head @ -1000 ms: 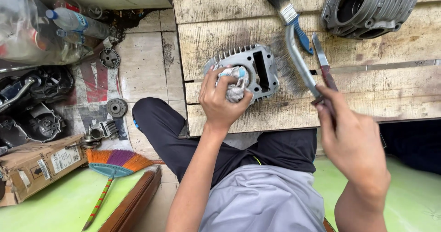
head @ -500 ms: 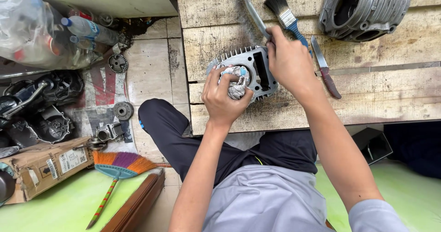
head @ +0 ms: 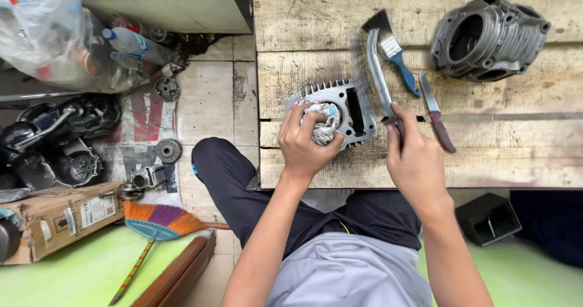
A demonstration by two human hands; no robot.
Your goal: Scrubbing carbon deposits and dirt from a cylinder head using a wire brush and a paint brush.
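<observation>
The left hand (head: 305, 144) presses a crumpled rag (head: 322, 123) into the bore of the finned cylinder block (head: 340, 114), fingers clenched on the cloth. The right hand (head: 416, 161) grips what looks like a wire brush (head: 378, 71) by its handle end; its long axis runs toward 12 o'clock, just beside the block at 3 o'clock.

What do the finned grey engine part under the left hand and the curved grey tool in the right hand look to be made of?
Finned grey engine part: likely cast aluminium, matte, dull grey with moulded fins. Curved grey tool: seemingly metal, smooth with a faint sheen. The left hand presses a crumpled cloth into it; the right hand grips the tool.
</observation>
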